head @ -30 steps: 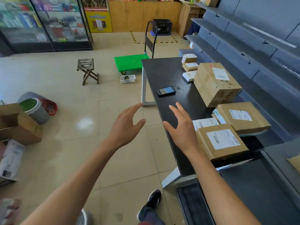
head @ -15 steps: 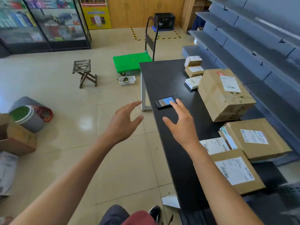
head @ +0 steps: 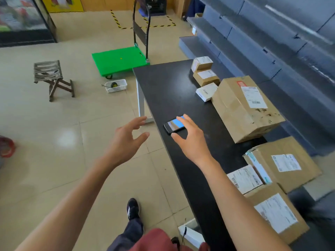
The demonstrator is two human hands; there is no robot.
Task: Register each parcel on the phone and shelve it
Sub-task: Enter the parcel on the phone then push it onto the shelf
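We see the black smartphone with lit blue screen (head: pixel 175 124) lying flat on the long black bench (head: pixel 163 91) at frame centre, near its left edge, with its long axis running lower left to upper right. The right hand (head: pixel 190 140) hovers over it, fingers spread and holding nothing, fingertips overlapping the phone's right end; contact unclear. The left hand (head: pixel 126 140) is also spread and empty, off the bench over the floor, farther left. We judge the right hand nearer and better placed for pickup. Brown cardboard parcels (head: pixel 244 107) sit along the bench's right side, unshelved.

right hand (head: pixel 192 142) over phone (head: pixel 173 125) (screen lit), left hand (head: pixel 125 140) spread
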